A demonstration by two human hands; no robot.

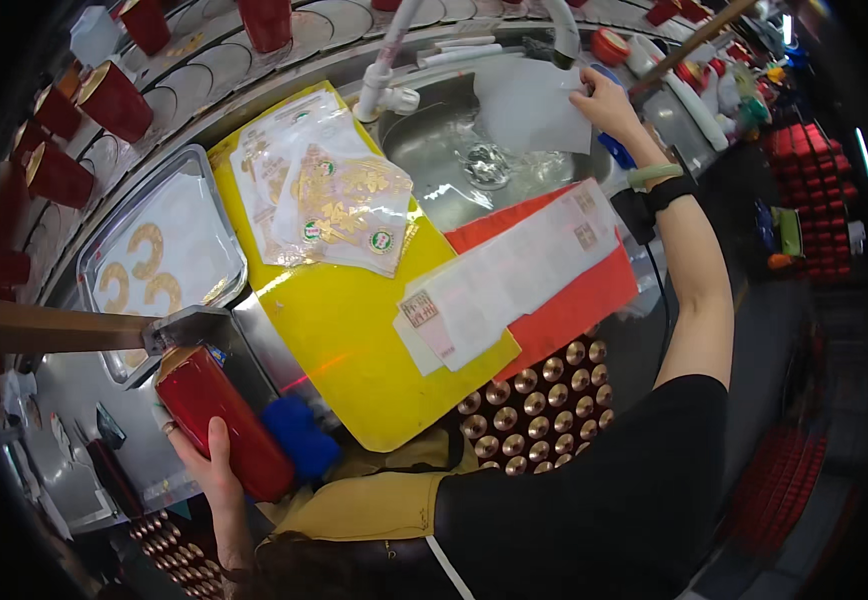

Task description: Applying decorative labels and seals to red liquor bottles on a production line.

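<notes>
My left hand point(212, 465) is wrapped round a red, square-sided bottle point(224, 420) at the lower left. The bottle's upper end rests against a metal bracket point(189, 330) on a wooden bar. Far to the right, my right hand point(609, 105) pinches the edge of a translucent white sheet point(529, 105), held over the metal sink point(434, 170) close to the tap point(564, 45). Between my arms lies a yellow board point(354, 370). On it are clear decal sheets with gold lettering point(344, 210) and long pale strips with small printed squares point(499, 275).
An orange-red sheet point(584, 300) lies under the strips. To the left is a metal tray point(229, 270) holding a white sheet with gold curved shapes. Red bottles point(119, 100) stand along a curved conveyor point(204, 80). Several gold-topped items point(539, 405) are packed below the board. A blue cloth point(299, 440) sits beside the bottle.
</notes>
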